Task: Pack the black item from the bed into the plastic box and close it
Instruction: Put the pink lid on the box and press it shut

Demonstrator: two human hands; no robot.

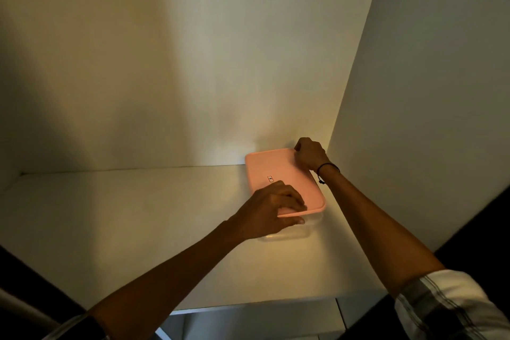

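A clear plastic box (300, 233) with a pink lid (278, 171) stands on a white shelf (138, 215), in the back right corner against the walls. My left hand (271, 205) grips the lid's near edge, fingers on top and thumb under the rim. My right hand (310, 153) holds the lid's far right corner. The lid lies on the box, tilted slightly. No black item or bed is in view; whatever is inside the box is hidden by the lid.
The shelf sits in a white alcove with a back wall (193, 63) and a right side wall (427, 91) close to the box. The shelf's front edge (248, 308) runs below my arms. Dark areas flank both lower corners.
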